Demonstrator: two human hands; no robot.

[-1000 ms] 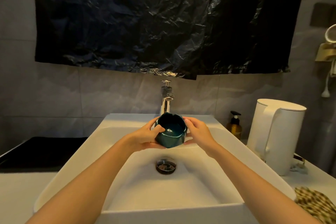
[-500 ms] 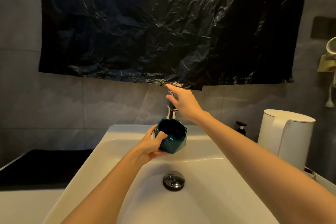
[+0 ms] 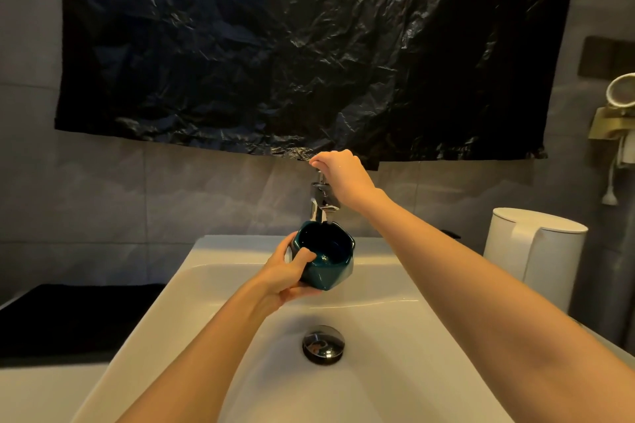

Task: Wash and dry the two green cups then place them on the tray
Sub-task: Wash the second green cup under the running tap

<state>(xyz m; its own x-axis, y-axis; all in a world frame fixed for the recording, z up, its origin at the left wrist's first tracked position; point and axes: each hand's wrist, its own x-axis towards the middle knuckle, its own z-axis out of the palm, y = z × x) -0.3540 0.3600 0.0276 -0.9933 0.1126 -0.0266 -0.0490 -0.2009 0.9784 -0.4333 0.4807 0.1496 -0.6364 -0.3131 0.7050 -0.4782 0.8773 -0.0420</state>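
My left hand [image 3: 285,280] gripping the green cup [image 3: 326,261] beneath the tap [image 3: 320,203] — my right hand [image 3: 343,175] curled over its top, sink [image 3: 240,251] below.

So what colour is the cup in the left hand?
Dark teal-green and glossy; the cup shows best in the head view.

Faceted dark green glazed cup [image 3: 326,259]: glossy. Chrome metal tap [image 3: 320,201]: mirror-bright. White basin [image 3: 378,285]: smooth, glossy. Black plastic sheet [image 3: 309,45]: crinkled, shiny.
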